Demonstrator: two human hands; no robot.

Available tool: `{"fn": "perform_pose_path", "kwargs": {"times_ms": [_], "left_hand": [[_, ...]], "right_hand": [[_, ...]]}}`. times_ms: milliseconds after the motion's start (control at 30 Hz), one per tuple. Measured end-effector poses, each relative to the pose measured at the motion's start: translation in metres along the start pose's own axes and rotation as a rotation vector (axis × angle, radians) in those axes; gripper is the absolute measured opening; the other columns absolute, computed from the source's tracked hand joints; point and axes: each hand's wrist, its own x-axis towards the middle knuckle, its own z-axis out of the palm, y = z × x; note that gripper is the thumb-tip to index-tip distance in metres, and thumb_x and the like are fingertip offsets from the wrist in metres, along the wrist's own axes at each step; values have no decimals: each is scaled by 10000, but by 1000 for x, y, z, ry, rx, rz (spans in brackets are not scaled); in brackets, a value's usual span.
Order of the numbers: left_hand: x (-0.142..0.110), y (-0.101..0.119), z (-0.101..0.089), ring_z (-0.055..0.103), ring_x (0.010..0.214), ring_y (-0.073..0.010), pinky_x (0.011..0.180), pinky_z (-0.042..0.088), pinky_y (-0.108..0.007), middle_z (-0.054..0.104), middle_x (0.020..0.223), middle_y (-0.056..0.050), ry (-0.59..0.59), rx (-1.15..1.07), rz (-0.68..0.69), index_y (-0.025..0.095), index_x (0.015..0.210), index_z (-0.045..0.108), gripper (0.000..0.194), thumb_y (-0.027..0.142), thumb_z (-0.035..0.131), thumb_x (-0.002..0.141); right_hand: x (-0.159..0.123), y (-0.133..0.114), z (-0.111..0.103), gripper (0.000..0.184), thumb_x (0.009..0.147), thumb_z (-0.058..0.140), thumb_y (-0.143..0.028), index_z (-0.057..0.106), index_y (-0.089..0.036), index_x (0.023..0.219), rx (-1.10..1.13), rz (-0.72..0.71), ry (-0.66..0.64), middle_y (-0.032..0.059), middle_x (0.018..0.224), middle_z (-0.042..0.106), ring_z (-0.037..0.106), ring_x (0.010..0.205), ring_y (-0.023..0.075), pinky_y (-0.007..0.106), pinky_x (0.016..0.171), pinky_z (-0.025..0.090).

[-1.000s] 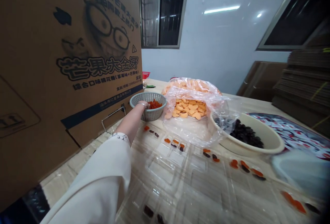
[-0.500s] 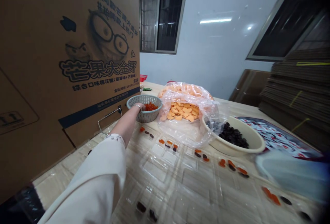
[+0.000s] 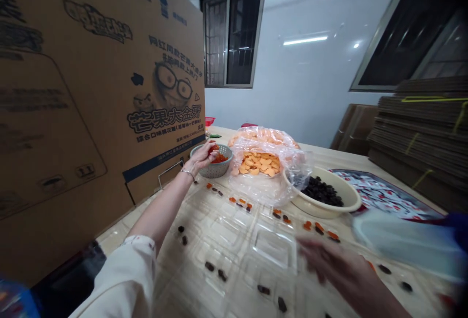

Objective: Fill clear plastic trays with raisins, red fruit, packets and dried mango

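Observation:
My left hand (image 3: 202,157), with a bracelet at the wrist, is over the near rim of a grey-green perforated basket (image 3: 223,168). Its fingers are closed around small orange candy-like pieces (image 3: 214,148), and more such pieces lie in the basket below. Smeared by motion, my right hand (image 3: 325,262) hangs above clear plastic trays (image 3: 272,245) on the right; whether it holds anything does not show. Orange and dark pieces (image 3: 283,218) sit in the far tray compartments. Several dark pieces (image 3: 221,274) lie in nearer ones.
A large printed cardboard box (image 3: 109,89) stands at the left. Behind the trays are a plastic bag of light-orange pieces (image 3: 259,163) and a cream basin (image 3: 351,198) of dark pieces. A bluish translucent container (image 3: 398,240) and printed packaging (image 3: 383,193) lie right; flattened cartons (image 3: 413,132) are stacked beyond.
My left hand has lifted from inside the basket to its rim, with orange pieces now showing at its fingers. My right hand has come into view from the lower right. The camera view has shifted.

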Motion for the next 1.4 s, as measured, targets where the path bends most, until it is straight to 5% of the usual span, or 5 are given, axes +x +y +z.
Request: {"fn": "perform_pose_path", "kwargs": {"times_ms": [233, 567, 833, 1100, 1400], "left_hand": [[-159, -49, 48, 417, 532, -26, 433, 284, -78, 467, 678, 24, -44, -252, -131, 150, 810, 516, 138, 98, 644, 820], [-326, -94, 37, 598, 703, -71, 543, 426, -133, 615, 911, 4, 149, -182, -53, 201, 1020, 542, 398, 282, 799, 727], [-351, -107, 20, 447, 577, -45, 524, 390, -157, 508, 736, 74, 280, 11, 104, 222, 1003, 464, 443, 397, 774, 740], [-346, -106, 7, 447, 627, -77, 535, 390, -180, 506, 762, 42, 209, -14, 164, 211, 1139, 513, 459, 406, 732, 786], [-333, -103, 9, 372, 580, -75, 495, 309, -178, 458, 699, 47, 169, 6, 155, 186, 1082, 585, 418, 440, 729, 783]], "right_hand": [[91, -62, 56, 620, 794, 673, -527, 559, -178, 1294, 472, -124, 34, 62, 1023, 597, 672, 725, 157, 314, 658, 601], [44, -82, 139, 224, 876, 608, -316, 755, -178, 975, 136, -330, -77, 75, 927, 693, 645, 844, 183, 297, 745, 529], [31, -105, 162, 162, 817, 627, -209, 778, -193, 873, 40, -409, -196, 52, 884, 747, 660, 770, 167, 273, 724, 484], [44, -101, 172, 328, 809, 607, -371, 731, -135, 1000, 287, -121, -259, 33, 793, 718, 595, 629, 130, 242, 596, 465], [49, -108, 169, 242, 894, 593, -370, 746, -218, 1004, 53, -454, -227, 70, 1012, 719, 644, 960, 207, 359, 908, 481]]}}
